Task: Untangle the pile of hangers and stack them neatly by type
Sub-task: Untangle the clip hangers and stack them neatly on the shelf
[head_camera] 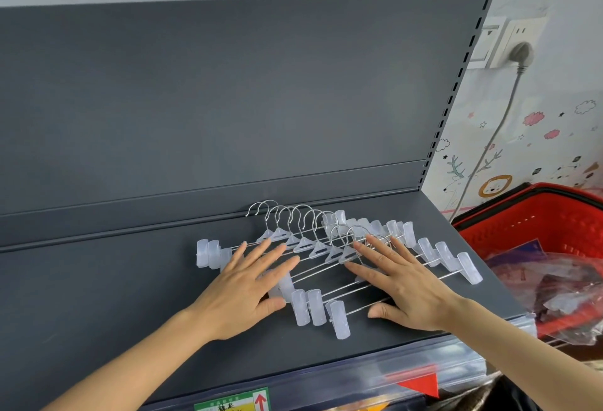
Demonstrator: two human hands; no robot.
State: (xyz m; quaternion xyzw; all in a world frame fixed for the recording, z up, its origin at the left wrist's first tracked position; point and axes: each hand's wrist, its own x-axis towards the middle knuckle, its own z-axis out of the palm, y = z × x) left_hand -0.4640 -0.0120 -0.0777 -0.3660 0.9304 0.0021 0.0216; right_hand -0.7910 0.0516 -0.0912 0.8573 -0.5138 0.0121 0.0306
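Roughly mid-shelf: clip hangers (321, 249), metal hooks and bars with translucent plastic clips, fanned in an overlapping row on the dark grey shelf (114, 306). Hooks pointing toward the back panel (228, 100), close to its lower ledge. Laid flat on the row from the near side:
- left hand (248, 283), fingers straight and spread, over the bars and clips toward the left end;
- right hand (403, 283), fingers likewise straight and spread, covering the bars just right of the hooks, thumb down by the nearest bar.

Both resting open-palmed, neither curled round a hanger. Clips of the nearest hangers sticking out between the two hands at the near side, more clips fanned past the right hand.

Along the shelf front, a clear price rail (408, 374) with a green label (233, 402) and a red triangle (421, 384). Right of the shelf, a red basket (538, 214) holding crumpled clear plastic bags (554, 283). On the wall beyond, a white socket (518, 32) with a grey plug (522, 54), its cable (496, 136) hanging down across cartoon wallpaper (535, 116).
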